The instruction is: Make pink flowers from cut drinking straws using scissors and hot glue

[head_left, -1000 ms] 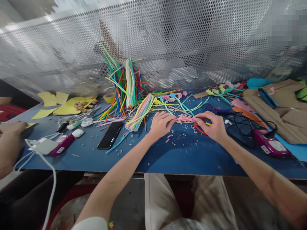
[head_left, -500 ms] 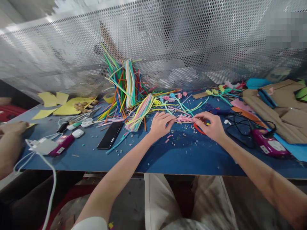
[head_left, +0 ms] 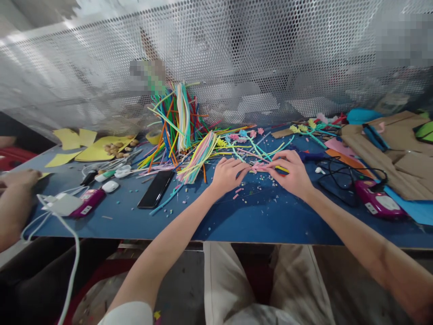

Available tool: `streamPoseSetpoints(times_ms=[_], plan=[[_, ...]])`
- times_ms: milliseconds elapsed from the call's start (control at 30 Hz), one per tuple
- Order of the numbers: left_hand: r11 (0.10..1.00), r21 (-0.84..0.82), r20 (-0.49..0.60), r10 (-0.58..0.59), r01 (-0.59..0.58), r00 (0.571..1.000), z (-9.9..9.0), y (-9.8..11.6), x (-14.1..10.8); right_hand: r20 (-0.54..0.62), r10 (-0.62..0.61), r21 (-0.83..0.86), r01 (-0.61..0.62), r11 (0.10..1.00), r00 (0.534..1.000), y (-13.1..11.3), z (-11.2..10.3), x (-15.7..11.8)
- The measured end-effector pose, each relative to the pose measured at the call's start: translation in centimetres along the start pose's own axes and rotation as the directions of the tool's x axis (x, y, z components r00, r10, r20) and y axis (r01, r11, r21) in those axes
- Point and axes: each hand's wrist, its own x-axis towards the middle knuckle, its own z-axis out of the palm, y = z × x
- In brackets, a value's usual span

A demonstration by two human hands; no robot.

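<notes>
The black phone (head_left: 155, 189) lies flat on the blue worktop (head_left: 233, 221). Right of it, the left hand's fingers (head_left: 246, 170) are pinched shut on one end of the fuzzy pink stick (head_left: 260, 167). The pink stick runs between both hands. The right hand's fingers (head_left: 269, 168) pinch its other end, nearly closed. I can't read any words.

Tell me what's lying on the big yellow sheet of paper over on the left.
On the large yellow paper sheet sits a heap of small, rounded tan pieces, too blurred to identify. The part beneath them is covered and cannot be seen.
</notes>
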Motion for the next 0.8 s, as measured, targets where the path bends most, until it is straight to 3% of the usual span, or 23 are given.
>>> streamPoseSetpoints(times_ms=[100, 333, 533, 667, 800], plan=[[1.0, -0.001, -0.012, -0.017, 0.017, 1.0, 0.3, -0.2, 0.0, 0.001, -0.006, -0.023, 0.006, 1.0, 1.0, 0.2, 0.1, 0.1], [0.995, -0.005, -0.039, -0.1, 0.099, 0.994, 0.5, -1.0, -0.2, -0.153, 0.043, 0.002, -0.043, 0.999, 0.987, 0.7, -1.6, 1.5], [0.977, 0.003, -0.085, -0.211, 0.212, 0.974, 0.5, -1.9, -0.3, -0.078, -0.023, -0.017, 0.022, 1.0, 0.997, -0.2, -3.5, 4.1], [0.967, -0.019, -0.082, -0.255, 0.254, 0.963, 0.5, -2.0, -0.4, -0.053, -0.058, -0.032, 0.057, 0.998, 0.997, 0.6, -2.2, 5.0], [0.953, -0.025, -0.044, -0.304, 0.303, 0.952, 0.4, -1.6, -0.4, 0.013, -0.039, -0.066, 0.04, 0.997, 0.999, 3.1, 0.0, 4.1]])
